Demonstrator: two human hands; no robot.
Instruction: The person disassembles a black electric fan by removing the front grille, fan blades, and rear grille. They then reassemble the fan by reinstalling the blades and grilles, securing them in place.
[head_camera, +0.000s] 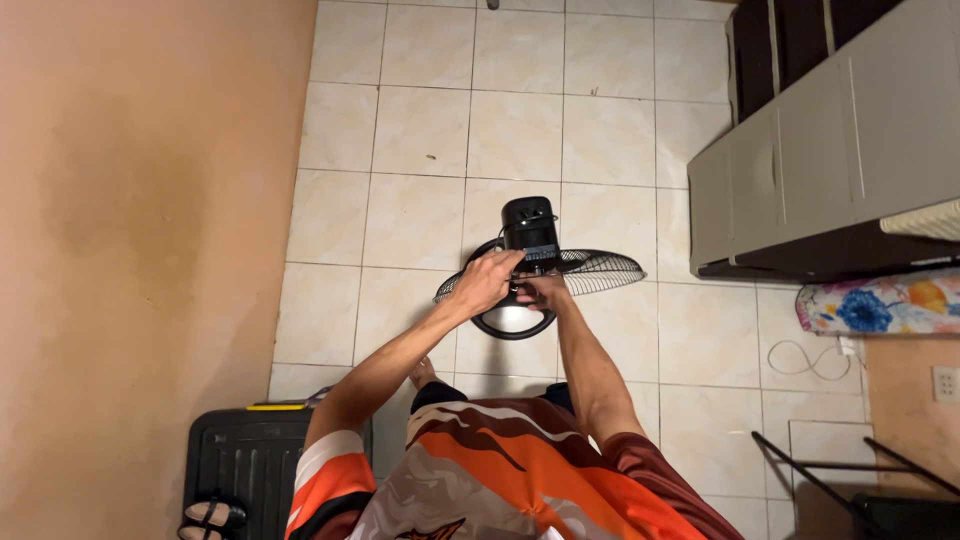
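The fan (530, 250) stands mid-frame on the tiled floor (420, 130), its stand hidden below. Left hand (487, 282) curls onto the neck; right hand (543, 292) seems pinched there, fingers hard to see.

A small pale blue label strip (540, 254) is seen on the black motor housing (528, 225) of the fan, just beside the hands. A yellow strip label (275, 407) is seen along the top edge of the black case (245, 460) at lower left.
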